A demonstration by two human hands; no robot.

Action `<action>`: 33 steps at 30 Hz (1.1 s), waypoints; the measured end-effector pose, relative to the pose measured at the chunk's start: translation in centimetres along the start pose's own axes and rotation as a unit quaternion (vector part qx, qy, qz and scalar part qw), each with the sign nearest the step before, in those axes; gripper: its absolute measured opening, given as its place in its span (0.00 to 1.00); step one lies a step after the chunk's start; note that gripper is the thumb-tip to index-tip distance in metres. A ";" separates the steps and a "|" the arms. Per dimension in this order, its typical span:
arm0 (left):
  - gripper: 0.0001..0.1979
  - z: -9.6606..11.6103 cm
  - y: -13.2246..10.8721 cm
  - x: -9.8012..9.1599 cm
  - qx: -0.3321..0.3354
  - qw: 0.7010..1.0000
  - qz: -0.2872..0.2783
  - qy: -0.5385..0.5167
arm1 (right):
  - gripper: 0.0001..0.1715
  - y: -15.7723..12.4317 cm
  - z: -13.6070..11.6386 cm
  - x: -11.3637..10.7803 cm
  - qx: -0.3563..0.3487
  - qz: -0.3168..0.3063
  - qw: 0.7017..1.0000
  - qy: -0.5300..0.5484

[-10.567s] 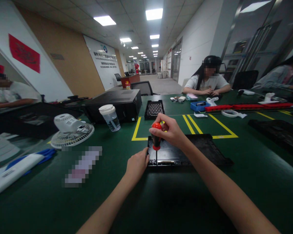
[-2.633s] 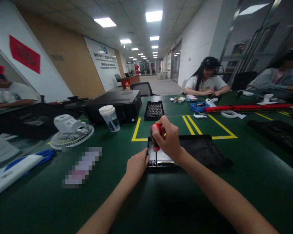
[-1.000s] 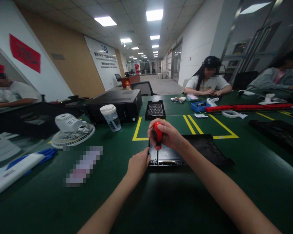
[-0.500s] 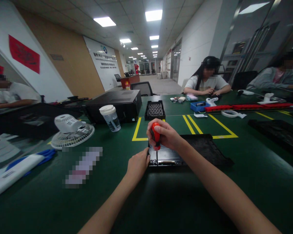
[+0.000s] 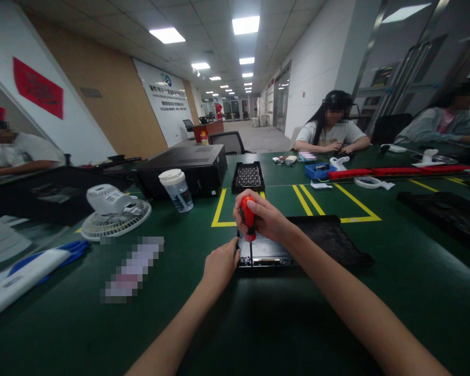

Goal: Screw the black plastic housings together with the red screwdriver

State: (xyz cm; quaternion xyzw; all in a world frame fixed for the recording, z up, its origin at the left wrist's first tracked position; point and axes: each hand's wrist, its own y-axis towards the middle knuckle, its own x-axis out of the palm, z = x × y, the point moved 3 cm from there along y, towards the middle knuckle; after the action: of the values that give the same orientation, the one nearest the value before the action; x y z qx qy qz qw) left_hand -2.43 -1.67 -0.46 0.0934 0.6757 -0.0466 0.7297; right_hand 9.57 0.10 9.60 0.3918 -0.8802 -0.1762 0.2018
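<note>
My right hand (image 5: 263,215) is wrapped round the red and black handle of a screwdriver (image 5: 249,215). The screwdriver stands nearly upright, its thin shaft reaching down to the front left part of a flat black device (image 5: 270,247) with a shiny surface and a metal strip along its near edge. Whether the tip sits in a screw is too small to tell. At the device's left edge, my left hand (image 5: 222,262) grips the side, fingers partly hidden. A flat black cover or tray (image 5: 329,237) extends to the right, partly behind my right forearm.
Beyond the device stands a black tray of small round parts (image 5: 248,177). To the left are a lidded plastic cup (image 5: 177,190), a white fan (image 5: 115,214) and a large black case (image 5: 188,167). A blue box (image 5: 320,171) lies back right; a person (image 5: 335,125) sits across the table.
My right hand and the screwdriver handle have shifted very slightly left, with the fingers turned a little round the handle. My left hand stays at the device's edge.
</note>
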 end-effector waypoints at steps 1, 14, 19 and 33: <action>0.18 0.0 0.0 0.0 0.000 1.000 0.001 0.000 | 0.10 0.0 0.0 0.0 0.002 -0.001 1.000 0.004; 0.18 -0.2 0.1 0.1 -0.001 1.000 0.003 0.004 | 0.13 0.0 -0.3 0.0 0.026 -0.060 0.996 0.058; 0.18 -0.2 0.1 0.1 0.001 1.000 0.009 0.004 | 0.12 -0.1 -0.5 0.2 0.022 -0.052 0.997 0.052; 0.19 -0.1 0.1 0.0 0.001 1.000 0.002 0.003 | 0.12 -0.3 -1.1 -0.2 0.023 -0.040 0.999 0.001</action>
State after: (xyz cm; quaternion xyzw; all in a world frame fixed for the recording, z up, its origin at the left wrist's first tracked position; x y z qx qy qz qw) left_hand -2.51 -1.55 -0.46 0.0956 0.6773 -0.0462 0.7280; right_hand 10.46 -0.13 10.37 0.4313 -0.8674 -0.1636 0.1868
